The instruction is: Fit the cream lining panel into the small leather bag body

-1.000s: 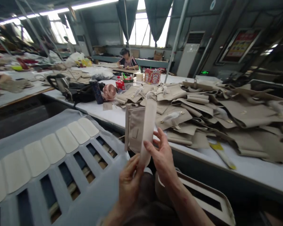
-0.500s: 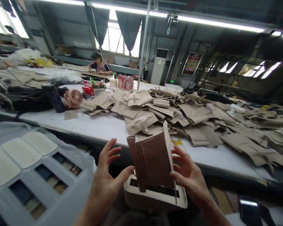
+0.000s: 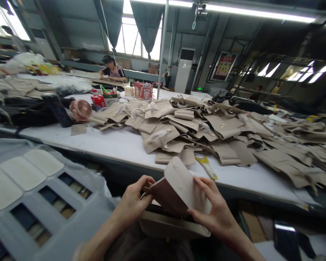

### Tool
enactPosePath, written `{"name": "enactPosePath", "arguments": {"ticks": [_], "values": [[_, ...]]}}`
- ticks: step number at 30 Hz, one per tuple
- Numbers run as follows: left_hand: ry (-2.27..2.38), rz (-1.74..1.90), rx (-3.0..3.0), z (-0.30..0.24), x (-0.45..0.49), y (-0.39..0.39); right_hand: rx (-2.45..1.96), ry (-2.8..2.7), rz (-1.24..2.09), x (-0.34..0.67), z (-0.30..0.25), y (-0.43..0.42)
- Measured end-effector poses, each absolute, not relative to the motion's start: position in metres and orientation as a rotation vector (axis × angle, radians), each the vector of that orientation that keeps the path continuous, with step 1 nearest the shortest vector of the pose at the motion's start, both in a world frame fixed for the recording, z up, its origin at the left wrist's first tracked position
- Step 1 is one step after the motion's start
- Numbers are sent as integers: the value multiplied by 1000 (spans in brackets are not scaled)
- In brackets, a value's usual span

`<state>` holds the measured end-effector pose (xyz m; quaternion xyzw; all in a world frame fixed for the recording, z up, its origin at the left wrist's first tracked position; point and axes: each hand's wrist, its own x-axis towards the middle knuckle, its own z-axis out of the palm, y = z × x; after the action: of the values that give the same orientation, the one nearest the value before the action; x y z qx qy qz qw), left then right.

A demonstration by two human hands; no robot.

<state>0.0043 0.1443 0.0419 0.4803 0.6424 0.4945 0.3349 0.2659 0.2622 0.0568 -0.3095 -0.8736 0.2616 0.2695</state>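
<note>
A bag piece [image 3: 167, 195] with a brown inner face and a pale rounded flap is held up in front of me. My left hand [image 3: 137, 199] pinches its left edge, fingers curled around it. On the other side, my right hand [image 3: 208, 204] grips the pale panel, thumb low and fingers behind its edge. Just beneath the piece is a beige box-like part [image 3: 174, 226] with a pale rim; the bag piece and my hands partly cover it. Whether the two are joined I cannot tell.
Beige bag pieces [image 3: 163, 136] lie heaped across the white table [image 3: 105, 146]. A yellow-handled tool [image 3: 206, 166] rests near its front edge. To the left, pale panels [image 3: 34, 174] lie on a grey slotted surface. A pink fan [image 3: 80, 110] and red bottle [image 3: 97, 99] stand further back. A person [image 3: 112, 70] sits beyond.
The bag piece has turned and tilted, so its pale side now shows on the right. My left hand, spread before, has closed on its left edge. The box-like part has tipped.
</note>
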Motion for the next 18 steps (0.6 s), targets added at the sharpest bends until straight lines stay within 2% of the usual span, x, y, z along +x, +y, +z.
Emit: {"name": "enactPosePath", "arguments": {"ticks": [5,9,13,18], "values": [[1877,1237,1405,11,10,143,-830,-2545,503,271,44,260],[1938,1210,1492,-12,12,137,-825,-2681,138,272,44,251],[1915,1286,1235,-34,8,124,-729,-2701,-154,258,45,242],[1668,1441,830,-48,6,107,-563,-2831,-145,249,33,239]]}}
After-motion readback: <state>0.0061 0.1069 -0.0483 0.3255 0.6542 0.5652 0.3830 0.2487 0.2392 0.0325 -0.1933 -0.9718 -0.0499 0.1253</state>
